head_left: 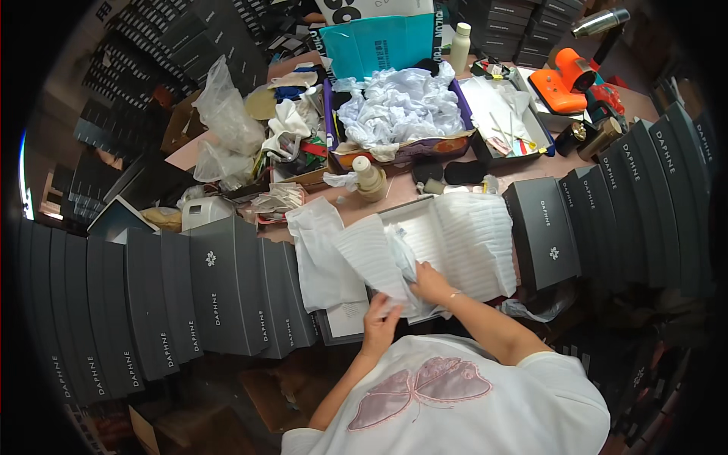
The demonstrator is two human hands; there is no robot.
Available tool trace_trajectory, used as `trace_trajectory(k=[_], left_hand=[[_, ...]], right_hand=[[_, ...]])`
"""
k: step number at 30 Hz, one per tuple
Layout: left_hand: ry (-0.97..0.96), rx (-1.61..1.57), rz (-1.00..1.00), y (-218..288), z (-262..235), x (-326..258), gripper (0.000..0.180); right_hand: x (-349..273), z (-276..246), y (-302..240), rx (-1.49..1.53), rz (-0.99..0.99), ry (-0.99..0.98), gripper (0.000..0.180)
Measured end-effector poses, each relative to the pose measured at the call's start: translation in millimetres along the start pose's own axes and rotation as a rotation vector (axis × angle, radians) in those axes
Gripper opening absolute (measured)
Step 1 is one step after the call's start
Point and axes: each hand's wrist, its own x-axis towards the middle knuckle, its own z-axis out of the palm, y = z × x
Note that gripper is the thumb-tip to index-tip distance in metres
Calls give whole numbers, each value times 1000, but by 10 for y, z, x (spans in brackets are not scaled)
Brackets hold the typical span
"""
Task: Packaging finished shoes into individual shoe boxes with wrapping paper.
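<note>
An open shoe box (pixel 343 324) lies in front of me, its white inside partly covered by packing sheets. A thin white ribbed foam sheet (pixel 371 254) is folded across its middle, and my left hand (pixel 381 322) pinches that sheet's near edge. My right hand (pixel 431 285) is closed on a pale, crumpled wrapping (pixel 404 258) beside it; whatever that wrapping covers is hidden. A wide ribbed foam sheet (pixel 474 243) drapes over the box's right side. Smooth white paper (pixel 322 250) hangs over its left side.
Dark grey shoe boxes stand in rows at left (pixel 220 288) and right (pixel 542 231). Behind are a pump bottle (pixel 369 180), a carton of crumpled white paper (pixel 406 106), a tray of small tools (pixel 509 121) and an orange device (pixel 565 82). Plastic bags (pixel 226 114) lie far left.
</note>
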Motion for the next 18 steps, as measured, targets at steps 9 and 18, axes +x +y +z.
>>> trace_trajectory(k=[9,18], left_hand=[[105,684,372,45,161,507,36],[-441,1535,322,-528,922,1337,62]], right_hand=[[-435,-721,37,325,-195,479,38],[-1160,-1647,999,-20,173,562,47]])
